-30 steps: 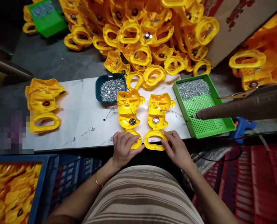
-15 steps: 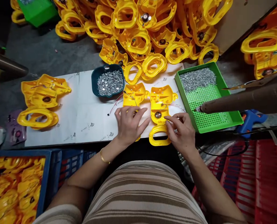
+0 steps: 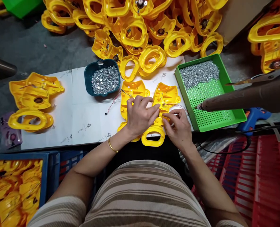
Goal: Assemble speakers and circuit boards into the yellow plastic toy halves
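Grey floor (image 3: 59, 52) beyond white board (image 3: 92, 110); left hand (image 3: 141, 115), fingers spread, right hand (image 3: 179, 129) fingertips bunched at loop-handled yellow shell (image 3: 158, 122), grip unclear.

I find the left yellow shell (image 3: 133, 88) hollow side up on the white board (image 3: 96, 110), nearly straight, its thin leads (image 3: 113, 102) ending in a black connector (image 3: 106, 113). The right yellow shell (image 3: 166, 90), likewise hollow side up, sits skewed before me, its loop handle (image 3: 153, 143) overhanging the near edge.
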The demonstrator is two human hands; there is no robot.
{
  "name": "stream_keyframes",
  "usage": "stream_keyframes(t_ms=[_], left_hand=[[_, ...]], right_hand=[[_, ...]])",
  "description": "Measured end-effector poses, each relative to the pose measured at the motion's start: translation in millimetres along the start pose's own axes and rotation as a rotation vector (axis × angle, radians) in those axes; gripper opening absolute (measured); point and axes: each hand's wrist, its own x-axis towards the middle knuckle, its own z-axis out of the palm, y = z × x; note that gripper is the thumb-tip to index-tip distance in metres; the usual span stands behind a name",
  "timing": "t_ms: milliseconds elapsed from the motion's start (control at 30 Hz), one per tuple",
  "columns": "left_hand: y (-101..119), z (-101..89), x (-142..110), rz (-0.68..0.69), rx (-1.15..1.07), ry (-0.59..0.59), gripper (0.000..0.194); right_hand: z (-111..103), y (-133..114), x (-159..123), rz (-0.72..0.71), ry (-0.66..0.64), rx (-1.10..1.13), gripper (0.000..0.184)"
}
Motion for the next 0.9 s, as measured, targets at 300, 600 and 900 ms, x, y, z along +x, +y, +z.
stream_keyframes(t_ms=[300,600,900], left_hand=[[7.0,-10.0,8.9,-0.318,-0.791,-0.013,0.018],[8.9,-13.1,12.3,-0.862,-1.505,-0.188,0.034],[10.5,-16.4,7.2,-0.827,-1.487,-0.125,0.030]], right_hand=[[-3.3,-14.9,-1.6,-0.049,0.166,0.112,0.013],[4.5,-23.3,0.4,0.053,0.236,0.480,0.014],[1.1,-23.7,2.2,0.026,0.164,0.513,0.023]])
